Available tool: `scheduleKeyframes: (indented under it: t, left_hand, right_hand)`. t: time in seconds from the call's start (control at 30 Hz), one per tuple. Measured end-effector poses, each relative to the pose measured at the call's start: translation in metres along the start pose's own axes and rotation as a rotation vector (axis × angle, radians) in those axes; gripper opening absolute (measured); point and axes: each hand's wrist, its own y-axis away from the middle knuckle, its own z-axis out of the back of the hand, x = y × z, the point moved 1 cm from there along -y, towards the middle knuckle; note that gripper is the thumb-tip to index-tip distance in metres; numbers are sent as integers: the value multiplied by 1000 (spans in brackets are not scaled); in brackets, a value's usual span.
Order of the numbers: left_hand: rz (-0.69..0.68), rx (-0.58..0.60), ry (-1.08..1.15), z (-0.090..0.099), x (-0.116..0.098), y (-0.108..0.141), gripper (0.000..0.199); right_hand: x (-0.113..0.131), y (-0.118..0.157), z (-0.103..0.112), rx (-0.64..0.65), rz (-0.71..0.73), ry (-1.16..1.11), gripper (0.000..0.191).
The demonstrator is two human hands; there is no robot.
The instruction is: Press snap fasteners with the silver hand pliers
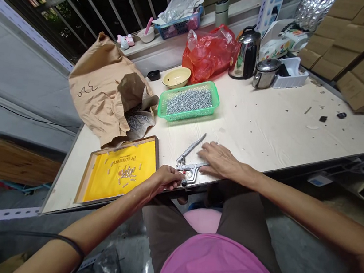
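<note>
A grey metal hand tool with two long handles lies near the table's front edge, its handles spread apart. My left hand is at the tool's jaw end, fingers pinched together beside a small red part; what they hold is too small to make out. My right hand rests over the tip of the lower handle, fingers bent and partly spread. Left of the tool is a shallow tray with a yellow bottom and small metal pieces on it. A green basket full of small metal pins stands behind the tool.
A brown paper bag with metal pins at its mouth stands back left. Behind the basket are a cream bowl, a red plastic bag, a kettle and a metal pot. Cardboard boxes are at the back right.
</note>
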Motion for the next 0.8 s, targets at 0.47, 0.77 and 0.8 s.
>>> scheduleKeyframes:
  t: [0.47,0.77,0.8]
  left_hand:
    - [-17,-11,49,-3,3,2,34]
    - [-587,-494,-569,-11,-1,18,27]
    - [-716,-543,-655,-15,-5,18,24]
  right_hand:
    - [-16,-43,16,191,113,154,65]
    - [-7,-22,0,59,139,131,37]
    - [-7,-19,-1,47,141,126,37]
